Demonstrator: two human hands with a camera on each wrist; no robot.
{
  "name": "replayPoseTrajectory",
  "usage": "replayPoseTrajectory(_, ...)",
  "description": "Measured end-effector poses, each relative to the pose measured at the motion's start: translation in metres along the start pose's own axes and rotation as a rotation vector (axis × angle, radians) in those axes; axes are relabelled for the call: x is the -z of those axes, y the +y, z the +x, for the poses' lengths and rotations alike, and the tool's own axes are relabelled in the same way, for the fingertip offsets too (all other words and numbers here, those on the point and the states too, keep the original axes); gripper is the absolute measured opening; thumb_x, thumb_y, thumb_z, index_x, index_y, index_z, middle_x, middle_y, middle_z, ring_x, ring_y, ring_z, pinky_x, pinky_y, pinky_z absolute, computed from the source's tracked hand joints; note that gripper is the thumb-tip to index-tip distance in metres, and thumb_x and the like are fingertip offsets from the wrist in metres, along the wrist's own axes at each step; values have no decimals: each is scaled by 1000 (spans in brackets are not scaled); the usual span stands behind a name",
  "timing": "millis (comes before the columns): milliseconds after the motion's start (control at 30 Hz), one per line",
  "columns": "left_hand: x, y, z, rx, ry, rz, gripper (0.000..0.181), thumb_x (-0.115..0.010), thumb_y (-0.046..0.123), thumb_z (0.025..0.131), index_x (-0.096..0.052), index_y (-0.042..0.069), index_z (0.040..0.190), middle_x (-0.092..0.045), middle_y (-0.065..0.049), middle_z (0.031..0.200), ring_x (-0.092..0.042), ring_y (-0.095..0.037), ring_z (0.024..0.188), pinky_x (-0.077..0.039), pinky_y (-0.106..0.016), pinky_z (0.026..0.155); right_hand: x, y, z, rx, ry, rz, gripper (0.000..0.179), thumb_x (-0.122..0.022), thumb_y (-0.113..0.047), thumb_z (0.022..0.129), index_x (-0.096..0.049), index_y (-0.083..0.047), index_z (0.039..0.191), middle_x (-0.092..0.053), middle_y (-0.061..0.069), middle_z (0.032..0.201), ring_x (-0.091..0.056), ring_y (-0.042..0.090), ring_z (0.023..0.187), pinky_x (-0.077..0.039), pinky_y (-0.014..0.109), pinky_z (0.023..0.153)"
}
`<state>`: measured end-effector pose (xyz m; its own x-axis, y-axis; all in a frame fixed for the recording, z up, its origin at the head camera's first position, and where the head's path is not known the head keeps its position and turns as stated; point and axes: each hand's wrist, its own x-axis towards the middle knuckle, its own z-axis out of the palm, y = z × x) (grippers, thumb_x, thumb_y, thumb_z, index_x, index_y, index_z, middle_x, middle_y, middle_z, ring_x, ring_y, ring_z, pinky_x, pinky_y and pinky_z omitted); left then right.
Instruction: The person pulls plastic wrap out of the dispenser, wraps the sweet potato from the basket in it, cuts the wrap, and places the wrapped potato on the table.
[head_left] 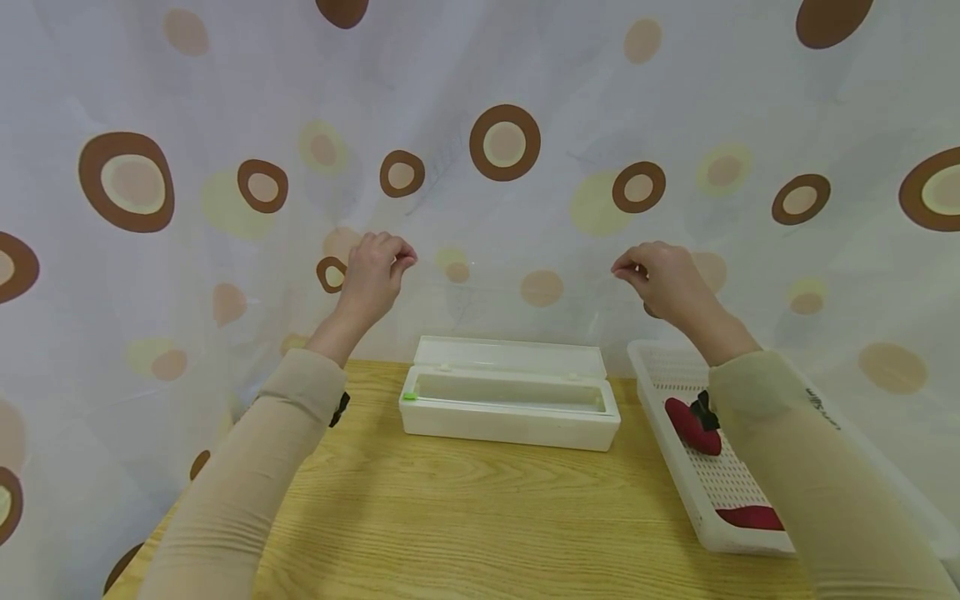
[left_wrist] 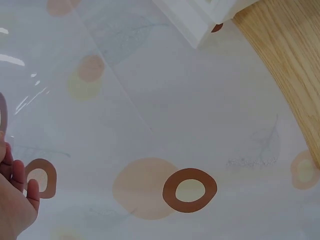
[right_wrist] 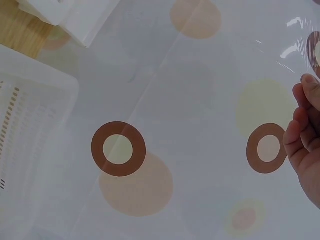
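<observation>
Both hands are raised above a white cling film box (head_left: 510,427), level with each other and well apart. My left hand (head_left: 375,271) pinches one side of a clear sheet of cling film (right_wrist: 291,50) between thumb and fingers. At the other side, my right hand (head_left: 660,279) pinches the sheet the same way. The film is nearly invisible; glints and fine creases by the fingertips show it in both wrist views. The box stands on the table with its lid (head_left: 510,356) tipped back. A small green slider (head_left: 409,397) sits at the left end of its front rail.
A white perforated basket (head_left: 671,475) stands on the right, partly behind the right forearm. In it lie a dark red sweet potato (head_left: 692,427) and another red one (head_left: 750,517). The wooden table (head_left: 450,517) meets a patterned curtain (head_left: 480,50) behind.
</observation>
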<state>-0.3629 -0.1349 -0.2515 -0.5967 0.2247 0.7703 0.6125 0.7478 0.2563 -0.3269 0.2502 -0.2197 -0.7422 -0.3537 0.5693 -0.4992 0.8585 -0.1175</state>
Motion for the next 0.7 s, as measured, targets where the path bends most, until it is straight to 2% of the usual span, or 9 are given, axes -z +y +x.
replayPoseTrajectory(433,1,2,3,-10,38,15,9,-62,12,90,-64,4,88,-63,-12,89,-51,-31,89,-36,-45,77,4,-2,1,24,58,-6,8,-67,-5,86,-70,0,91,-68,15,85,-54,29,77,-45,43,72)
replayPoseTrajectory(700,3,4,6,-17,66,19,8,-63,12,89,-64,4,88,-63,-12,89,-51,-32,90,-37,-45,78,8,-5,1,10,84,-1,10,-66,-6,87,-69,1,92,-67,15,85,-53,28,77,-44,42,70)
